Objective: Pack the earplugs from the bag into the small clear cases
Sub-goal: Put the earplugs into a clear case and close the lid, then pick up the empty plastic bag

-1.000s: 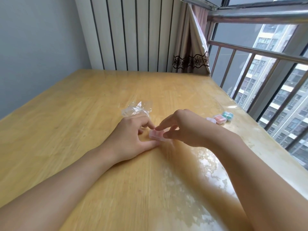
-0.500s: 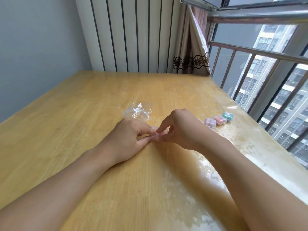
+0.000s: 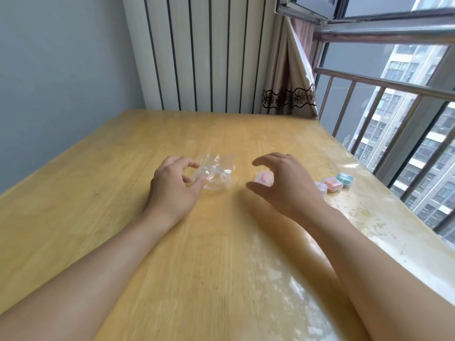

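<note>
The pink case (image 3: 264, 178) sits on the table (image 3: 103, 217) under the right hand (image 3: 285, 185), whose thumb and fingers arch apart over it; whether any finger touches it I cannot tell. 3 more cases stand in a row near the window edge: a pale one (image 3: 320, 187) partly hidden by the hand, a red one (image 3: 333, 184) and a teal one (image 3: 344, 179), each touching its neighbour. The bag (image 3: 214, 174) lies crumpled just left of the pink case, and the left hand (image 3: 173, 187) has its curled, parted fingers at the bag's near edge, closed on nothing. The bag looks empty, so my guess is little packing remains.

Risks: the row stands close to the table edge, so a careless sweep of the right hand could knock cases off. A lid not snapped fully could spill earplugs. No writing or brand is readable anywhere.
</note>
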A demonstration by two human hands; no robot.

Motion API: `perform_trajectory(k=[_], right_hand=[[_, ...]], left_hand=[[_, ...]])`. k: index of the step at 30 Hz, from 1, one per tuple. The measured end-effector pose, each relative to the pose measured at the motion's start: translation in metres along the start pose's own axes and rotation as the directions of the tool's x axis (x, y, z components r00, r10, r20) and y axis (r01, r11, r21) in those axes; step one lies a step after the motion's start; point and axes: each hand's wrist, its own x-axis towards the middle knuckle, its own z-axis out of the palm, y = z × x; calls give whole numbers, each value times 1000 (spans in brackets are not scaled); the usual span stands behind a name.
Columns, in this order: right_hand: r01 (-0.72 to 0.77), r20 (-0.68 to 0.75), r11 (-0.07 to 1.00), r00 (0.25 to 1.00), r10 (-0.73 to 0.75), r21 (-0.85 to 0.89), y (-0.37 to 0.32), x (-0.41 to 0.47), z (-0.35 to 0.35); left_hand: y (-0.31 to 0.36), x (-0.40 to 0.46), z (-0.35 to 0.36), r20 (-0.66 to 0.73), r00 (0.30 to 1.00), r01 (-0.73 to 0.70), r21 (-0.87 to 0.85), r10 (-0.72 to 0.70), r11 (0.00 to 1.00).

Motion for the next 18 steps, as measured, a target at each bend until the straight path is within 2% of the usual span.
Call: perform_trajectory(k=[2, 5, 7, 9, 10, 11, 13, 15, 16, 18], right_hand=[[59, 56, 990, 996, -67, 125, -13, -5, 6], [134, 146, 974, 976, -161, 181, -25, -9, 19], [181, 46, 958, 980, -196, 224, -25, -6, 22], [179, -106, 940, 982, -155, 291, -23, -1, 17], [141, -133, 902, 987, -94, 409, -23, -1, 11], [75, -107, 819, 994, -17, 569, -25, -3, 1], [-90, 67, 546, 996, 61, 833, -31, -7, -21], [-252, 252, 362, 967, 47, 898, -32, -14, -42], [-300, 305, 325, 952, 38, 897, -30, -19, -51], [-336, 342, 334, 939, 42, 881, -18, -30, -61]], left_hand=[[2, 0, 0, -4, 1000, -16, -58, 15, 998], [12, -7, 2, -13, 999, -33, -165, 31, 986], [22, -14, 3, 22, 1000, 4, -314, 3, 949], [29, -21, 3, 49, 998, -11, -459, 37, 888], [29, -22, 2, 54, 996, -33, -491, 68, 870], [31, -25, 1, 57, 994, -51, -490, 91, 870], [34, -25, -3, 52, 993, -73, -415, 104, 907], [40, -29, -8, 133, 988, -8, -473, 81, 881], [46, -31, -11, 173, 982, 23, -524, 80, 852], [54, -35, -14, 234, 967, 64, -599, 98, 799]])
